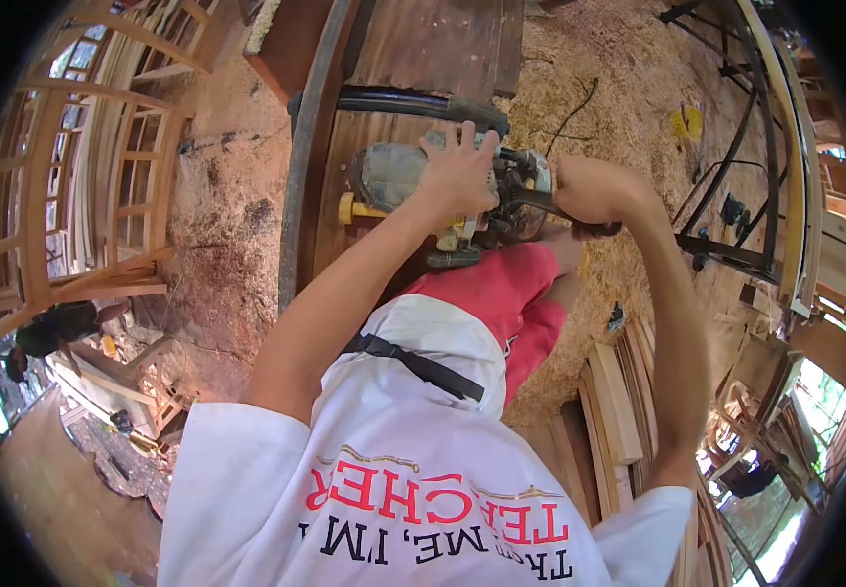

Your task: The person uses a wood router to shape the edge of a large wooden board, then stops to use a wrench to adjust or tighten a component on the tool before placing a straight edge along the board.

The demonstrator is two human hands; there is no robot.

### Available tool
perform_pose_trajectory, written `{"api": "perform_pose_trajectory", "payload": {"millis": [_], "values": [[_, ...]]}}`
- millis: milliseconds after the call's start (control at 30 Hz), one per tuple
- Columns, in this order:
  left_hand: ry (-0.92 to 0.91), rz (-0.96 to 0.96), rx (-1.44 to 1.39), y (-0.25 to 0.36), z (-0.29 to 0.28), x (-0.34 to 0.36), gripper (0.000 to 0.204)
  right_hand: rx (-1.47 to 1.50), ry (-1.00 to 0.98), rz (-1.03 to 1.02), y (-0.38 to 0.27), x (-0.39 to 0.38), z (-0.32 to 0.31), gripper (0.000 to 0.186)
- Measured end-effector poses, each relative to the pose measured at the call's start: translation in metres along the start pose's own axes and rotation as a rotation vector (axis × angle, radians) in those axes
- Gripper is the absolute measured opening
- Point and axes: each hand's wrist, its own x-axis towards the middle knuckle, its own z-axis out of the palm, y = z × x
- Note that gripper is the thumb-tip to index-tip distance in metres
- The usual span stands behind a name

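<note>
A grey and black hand-held power tool (393, 181) rests on a dark brown wooden board (423, 49). My left hand (457, 171) lies flat on top of the tool's body, fingers spread. My right hand (589, 191) is closed around the tool's black rear handle (540, 201). A yellow part (349, 208) sticks out on the tool's left side. A black hose or cable (403, 103) runs across the board just beyond the tool. My red shorts (511, 293) and white shirt fill the lower middle.
Sawdust (618, 88) covers the ground to the right. A dark curved bar (305, 147) runs along the board's left edge. Wooden window frames (80, 176) stand at left, stacked planks (618, 401) at right, a metal frame (746, 147) at upper right. Another person (51, 328) crouches far left.
</note>
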Motion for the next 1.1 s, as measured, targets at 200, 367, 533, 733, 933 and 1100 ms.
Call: {"api": "perform_pose_trajectory", "payload": {"millis": [200,367,533,733,933,1100], "values": [[0.063,0.074,-0.016,0.006,0.008,0.0,0.091,0.085,0.146,0.083,0.014,0.001,0.039,0.021],[0.131,0.12,-0.008,0.005,0.005,-0.014,0.092,-0.015,0.387,0.071,-0.006,-0.02,0.086,0.021],[0.175,0.082,0.016,-0.01,0.006,-0.017,0.09,0.03,0.704,0.08,-0.032,-0.016,0.143,0.02],[0.104,0.054,0.011,0.005,0.006,0.004,0.092,0.334,0.724,0.362,-0.052,0.036,0.275,0.027],[0.037,0.037,0.017,0.007,0.002,0.012,0.094,0.588,0.768,0.332,-0.044,0.019,0.275,0.021],[0.01,0.025,0.036,0.002,0.004,0.012,0.095,0.569,0.695,0.232,-0.039,-0.017,0.241,0.018]]}}
